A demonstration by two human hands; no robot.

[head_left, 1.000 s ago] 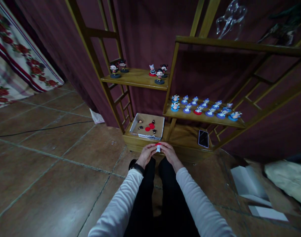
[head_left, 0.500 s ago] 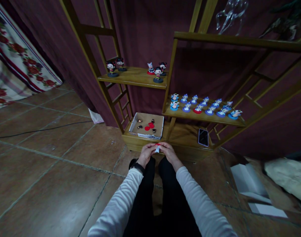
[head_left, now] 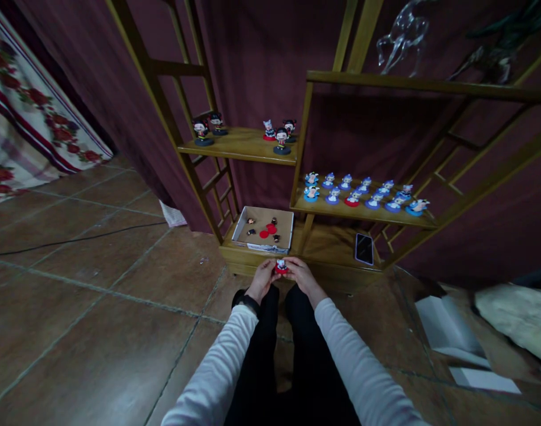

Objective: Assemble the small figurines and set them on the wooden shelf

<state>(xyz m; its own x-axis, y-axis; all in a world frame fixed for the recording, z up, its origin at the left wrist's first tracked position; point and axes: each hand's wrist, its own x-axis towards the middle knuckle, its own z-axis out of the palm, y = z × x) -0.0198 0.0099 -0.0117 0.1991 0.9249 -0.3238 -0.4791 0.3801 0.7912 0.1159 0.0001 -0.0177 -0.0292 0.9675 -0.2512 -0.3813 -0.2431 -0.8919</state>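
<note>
Between my two hands is a small figurine (head_left: pixel 281 265), white and light blue on a round red base, held upright. My left hand (head_left: pixel 263 278) grips it from the left, and my right hand (head_left: pixel 298 273) from the right, fingers closed at the base. Just beyond them, a shallow cardboard box (head_left: pixel 240 236) holds loose red discs (head_left: pixel 271 228) and several small dark figure pieces (head_left: pixel 251 232). Above it, several dark-haired figurines (head_left: pixel 201 131) and one grey figurine with a red base (head_left: pixel 269 129) stand on the upper left shelf (head_left: pixel 243 142).
Several blue and purple figurines (head_left: pixel 373 200) fill the right shelf (head_left: pixel 323 208). A phone (head_left: pixel 364 248) lies on the bottom board. A clear glass horse (head_left: pixel 403 38) stands at top right. White packaging (head_left: pixel 450 331) lies on the floor at right; a black cable (head_left: pixel 75 239) crosses the tiles at left.
The figurine has been turned over: its red base was on top and now sits below, with the figure upright. Both hands still hold it. The view has shifted slightly.
</note>
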